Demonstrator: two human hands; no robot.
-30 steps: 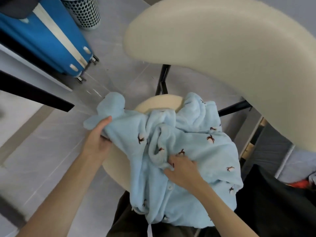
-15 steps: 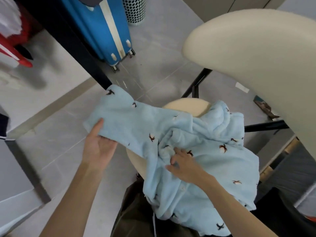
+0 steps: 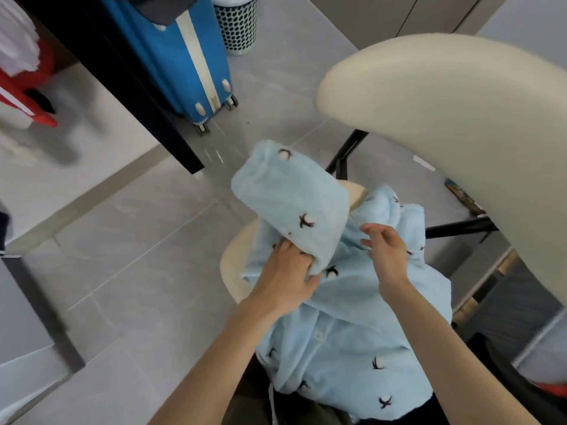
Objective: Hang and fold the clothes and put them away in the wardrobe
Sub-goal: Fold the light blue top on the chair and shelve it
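Left hand (image 3: 287,271) fingers clench the pajama top (image 3: 346,348) by its sleeve (image 3: 288,197), folding inward; right hand (image 3: 387,256) hovers beside, fingers released.

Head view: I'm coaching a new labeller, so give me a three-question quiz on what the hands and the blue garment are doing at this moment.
1. True or false: the right hand grips the pale blue top.
2. Pick one: the left hand holds A) a folded-over part of the top, B) a suitcase handle, C) a hanger.
3. Short answer: what does the top lie on?

Key: 1 false, its fingers are spread above the fabric; 2 A; 3 the round cream seat.
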